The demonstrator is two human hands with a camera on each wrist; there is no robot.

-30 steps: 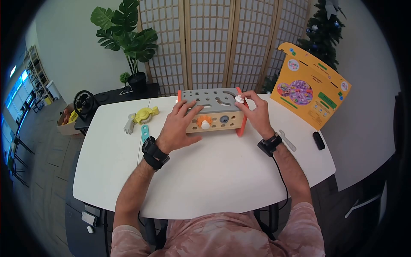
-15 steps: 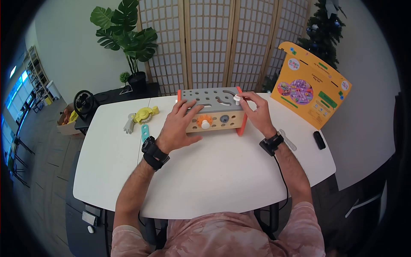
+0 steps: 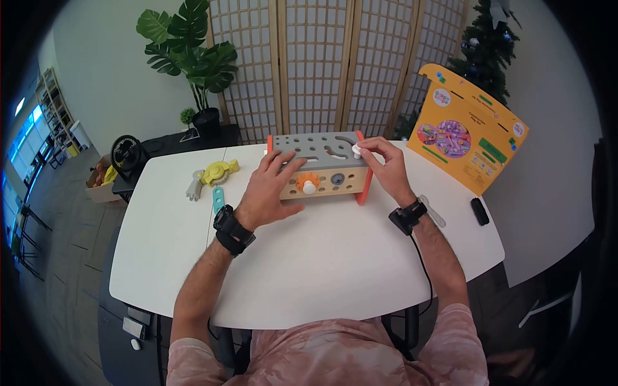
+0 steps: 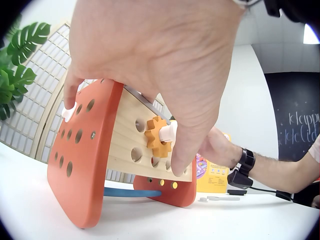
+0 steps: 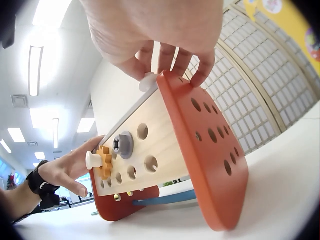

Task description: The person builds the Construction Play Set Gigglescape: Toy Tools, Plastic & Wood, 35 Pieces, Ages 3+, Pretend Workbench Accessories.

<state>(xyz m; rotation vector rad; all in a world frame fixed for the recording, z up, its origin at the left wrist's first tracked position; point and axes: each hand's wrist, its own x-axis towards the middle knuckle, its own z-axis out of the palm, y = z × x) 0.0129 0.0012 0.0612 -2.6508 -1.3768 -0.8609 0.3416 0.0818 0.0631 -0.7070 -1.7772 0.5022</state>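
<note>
A toy workbench with a grey perforated top (image 3: 311,143) and red side panels (image 4: 87,150) stands on the white table. My left hand (image 3: 262,193) rests over its left end, fingers spread on the top. My right hand (image 3: 389,168) pinches a white peg (image 3: 356,151) at the right end of the top, beside the curved slot. On the wooden front, an orange gear (image 5: 104,162) has a white peg (image 5: 92,160) through it, and a grey bolt head (image 5: 123,145) sits beside it.
At left on the table (image 3: 167,244) lie a yellow toy piece (image 3: 219,171), a grey piece (image 3: 194,186) and a teal strip (image 3: 218,199). At right are a grey wrench (image 3: 432,211), a black object (image 3: 479,211) and an upright yellow box (image 3: 470,128).
My right hand has shifted slightly left with the white peg, which was tilted and raised and now sits lower against the grey top. My left hand has stayed in place.
</note>
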